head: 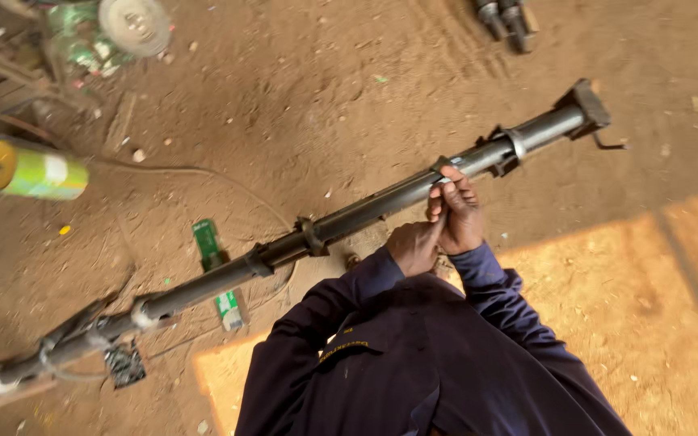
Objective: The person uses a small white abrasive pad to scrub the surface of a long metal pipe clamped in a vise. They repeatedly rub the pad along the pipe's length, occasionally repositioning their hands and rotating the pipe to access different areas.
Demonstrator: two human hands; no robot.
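While our right hand [460, 216] closes its grip on the long steel pipe [365, 211], we steady it with our left hand [414, 246] just below, fist curled.

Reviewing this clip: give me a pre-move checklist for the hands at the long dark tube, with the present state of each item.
1. Right hand on the long dark tube: ok, fingers over it.
2. Left hand close by: ok, beside the right.
3. Tool between the hands: cannot tell, mostly hidden.
4. Tube's support: cannot tell.
5. Green bottle under the tube: not ok, lying on the dirt floor.
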